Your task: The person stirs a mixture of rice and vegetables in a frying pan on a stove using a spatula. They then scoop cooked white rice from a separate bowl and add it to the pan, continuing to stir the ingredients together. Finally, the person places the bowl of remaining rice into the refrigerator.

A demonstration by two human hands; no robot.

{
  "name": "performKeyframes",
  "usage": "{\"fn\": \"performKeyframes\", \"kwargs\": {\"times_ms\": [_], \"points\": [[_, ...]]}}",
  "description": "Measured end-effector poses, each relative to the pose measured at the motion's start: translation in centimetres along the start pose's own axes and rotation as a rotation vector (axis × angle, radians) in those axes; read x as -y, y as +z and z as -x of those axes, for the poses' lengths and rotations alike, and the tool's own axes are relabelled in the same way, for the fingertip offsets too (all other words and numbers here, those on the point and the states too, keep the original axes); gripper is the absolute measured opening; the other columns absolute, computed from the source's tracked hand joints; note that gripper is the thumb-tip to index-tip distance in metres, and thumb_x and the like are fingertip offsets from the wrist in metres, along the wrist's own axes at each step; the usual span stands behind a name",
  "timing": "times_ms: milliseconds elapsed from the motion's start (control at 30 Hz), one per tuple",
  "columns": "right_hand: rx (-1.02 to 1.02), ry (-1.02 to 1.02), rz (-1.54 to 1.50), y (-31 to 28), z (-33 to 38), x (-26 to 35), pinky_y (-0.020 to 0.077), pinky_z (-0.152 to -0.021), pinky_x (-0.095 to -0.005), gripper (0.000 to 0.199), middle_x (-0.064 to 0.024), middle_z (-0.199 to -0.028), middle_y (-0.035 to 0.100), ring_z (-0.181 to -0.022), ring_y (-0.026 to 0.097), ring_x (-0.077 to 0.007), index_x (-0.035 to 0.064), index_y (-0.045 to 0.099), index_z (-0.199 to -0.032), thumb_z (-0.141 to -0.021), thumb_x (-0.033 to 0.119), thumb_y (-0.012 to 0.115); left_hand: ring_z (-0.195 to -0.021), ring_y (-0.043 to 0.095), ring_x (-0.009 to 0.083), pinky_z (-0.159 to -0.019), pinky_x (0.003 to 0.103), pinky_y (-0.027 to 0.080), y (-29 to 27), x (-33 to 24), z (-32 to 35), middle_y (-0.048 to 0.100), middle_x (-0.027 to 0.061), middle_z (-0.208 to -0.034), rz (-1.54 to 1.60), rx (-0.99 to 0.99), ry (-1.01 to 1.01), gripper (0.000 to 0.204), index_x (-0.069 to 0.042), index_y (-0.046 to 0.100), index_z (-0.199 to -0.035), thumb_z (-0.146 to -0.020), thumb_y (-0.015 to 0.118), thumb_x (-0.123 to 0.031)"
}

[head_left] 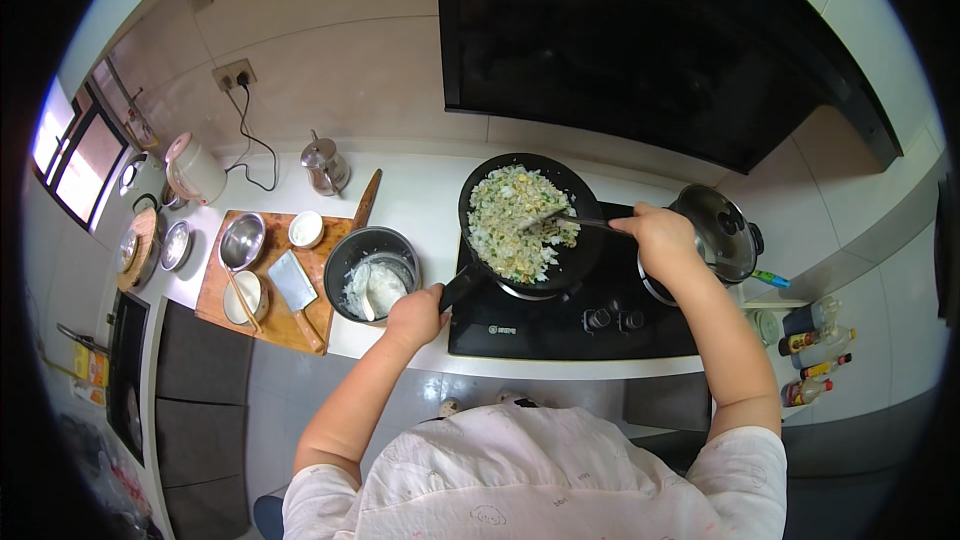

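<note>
A dark frying pan (583, 258) sits over the left burner of the black stove (520, 332). Fried rice (512, 212) with green and yellow bits covers most of its bottom. My left hand (416, 316) is closed round the end of the pan's black handle (464, 285). In my right hand (663, 239) is a spatula (592, 223), gripped by its handle; its blade lies in the rice at the pan's right side. Just left of my left hand stands a dark pot (334, 258) with white rice (392, 286) and a pale spoon (371, 302) inside.
A wooden cutting board (216, 292) at left bears a cleaver (291, 280), a metal bowl (243, 239), white bowls and chopsticks. Behind stand a glass pot (325, 166) and a kettle (195, 170). Right of the pan is a lidded pot (715, 232); bottles (826, 347) stand farther right. A black hood (620, 50) hangs above.
</note>
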State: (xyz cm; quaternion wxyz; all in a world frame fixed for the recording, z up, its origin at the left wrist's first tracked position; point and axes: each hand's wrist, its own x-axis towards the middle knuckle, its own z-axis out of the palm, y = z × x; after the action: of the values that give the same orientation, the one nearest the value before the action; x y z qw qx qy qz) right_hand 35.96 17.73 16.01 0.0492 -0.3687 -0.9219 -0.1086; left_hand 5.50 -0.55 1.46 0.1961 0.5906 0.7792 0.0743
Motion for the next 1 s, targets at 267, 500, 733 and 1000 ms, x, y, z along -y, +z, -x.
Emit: {"fn": "performKeyframes", "kwargs": {"times_ms": [267,500,733,1000], "points": [[0.089,-0.029,0.056,1.9,2.6,-0.8,0.0500,-0.066,-0.0373,0.034,-0.0054,-0.082,0.056,-0.078,0.062,-0.0267,0.0221,0.073,-0.098,-0.074,0.002,0.060,-0.084,0.065,0.0350,-0.073,0.044,0.052,-0.1,-0.1,-0.3,0.066,0.0153,-0.088,-0.005,-0.003,0.023,0.034,-0.008,0.056,-0.105,-0.079,0.069,-0.025],[0.059,0.016,0.113,3.1,2.7,-0.5,0.0502,-0.063,-0.0360,0.027,-0.0049,-0.082,0.055,-0.078,0.062,-0.0247,0.0229,0.073,-0.098,-0.078,0.009,0.061,-0.085,0.065,0.0348,-0.074,0.044,0.051,0.2,0.2,-0.4,0.066,0.0150,-0.090,-0.001,0.008,0.019,0.035,-0.009,0.057,-0.106,-0.079,0.069,-0.027],[0.031,0.064,0.060,2.2,2.7,-0.6,0.0502,-0.064,-0.0383,0.038,-0.0054,-0.084,0.055,-0.077,0.062,-0.0269,0.0233,0.072,-0.101,-0.072,0.001,0.062,-0.086,0.065,0.0348,-0.074,0.044,0.051,0.1,0.1,-0.2,0.066,0.0150,-0.090,-0.003,0.015,-0.002,0.034,-0.009,0.057,-0.106,-0.079,0.070,-0.026],[0.040,0.056,0.062,1.8,3.4,-1.0,0.0503,-0.064,-0.0388,0.034,-0.0055,-0.083,0.056,-0.076,0.062,-0.0271,0.0237,0.073,-0.099,-0.074,0.004,0.061,-0.086,0.064,0.0349,-0.074,0.044,0.051,0.1,0.1,-0.3,0.066,0.0150,-0.091,-0.008,0.020,0.016,0.034,-0.008,0.057,-0.105,-0.079,0.069,-0.026]]}}
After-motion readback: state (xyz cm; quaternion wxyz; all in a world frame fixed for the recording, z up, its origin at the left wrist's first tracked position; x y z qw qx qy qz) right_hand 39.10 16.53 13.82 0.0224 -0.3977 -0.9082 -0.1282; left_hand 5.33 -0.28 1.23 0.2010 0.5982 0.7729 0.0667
